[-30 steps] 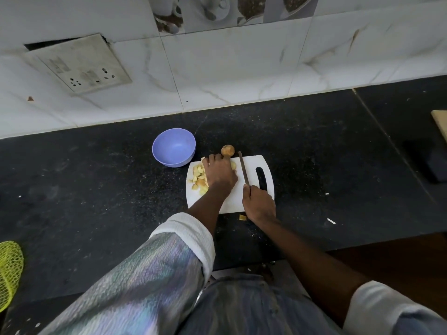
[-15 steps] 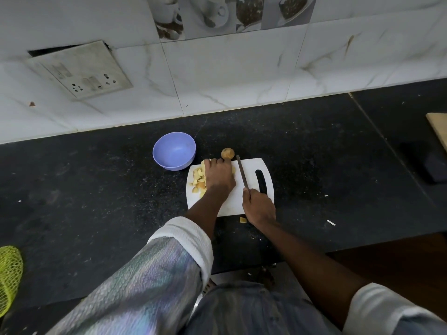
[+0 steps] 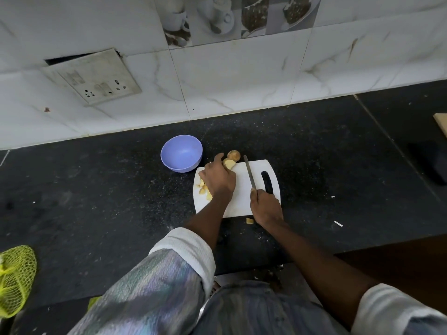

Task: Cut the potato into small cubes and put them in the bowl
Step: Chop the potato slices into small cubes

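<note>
A heap of pale yellow potato cubes is seen on the left part of the white plastic cutting board, partly covered by the left hand. A larger uncut potato chunk lies at its fingertips; whether the grip is closed on it cannot be told. A small round brown potato sits whole just beyond the board's far edge. The slim knife is grasped by the right hand, its blade pointed away over the board. The lilac plastic bowl appears unfilled, and one stray cube lies on the black speckled worktop. Cutting is judged partly done, the transfer not yet begun
</note>
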